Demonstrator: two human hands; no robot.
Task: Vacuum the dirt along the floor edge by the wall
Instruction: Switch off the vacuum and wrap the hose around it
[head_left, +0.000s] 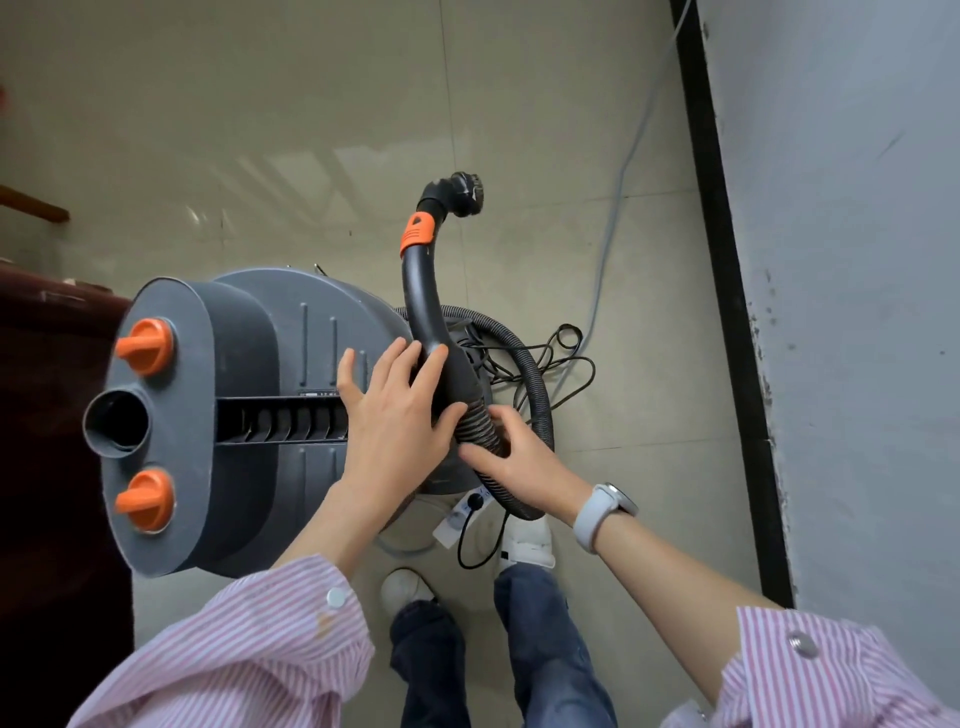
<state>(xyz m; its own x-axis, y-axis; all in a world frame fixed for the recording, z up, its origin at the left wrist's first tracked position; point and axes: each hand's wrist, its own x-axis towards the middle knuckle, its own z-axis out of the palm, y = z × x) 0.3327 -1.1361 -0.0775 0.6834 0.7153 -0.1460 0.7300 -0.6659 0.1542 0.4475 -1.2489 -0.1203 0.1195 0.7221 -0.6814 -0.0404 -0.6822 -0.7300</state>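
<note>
— Beside the wall (857, 260), what stood on the floor (311, 104)?

— Fig. 1: a grey drum vacuum (249, 415) with two orange knobs (145, 345) and a round open port (114, 423) on its top. A black curved wand (423, 291) with an orange collar (417, 235) ended in a small round brush head (467, 193).

— Which way did the wand point?

— Its long axis ran away from the person, up the frame; the brush head bent right, toward the black skirting (722, 312). A ribbed hose (524, 374) looped from the wand's lower end round the drum's right side, above tangled black cord (561, 358).

— And the hands?

— The left hand (395, 415) lay on the wand's lower end, fingers nearly straight and spread, thumb against the hose cuff. The right hand (514, 457), a white watch (602, 512) on its wrist, curled its fingers round the ribbed hose just below.
</note>
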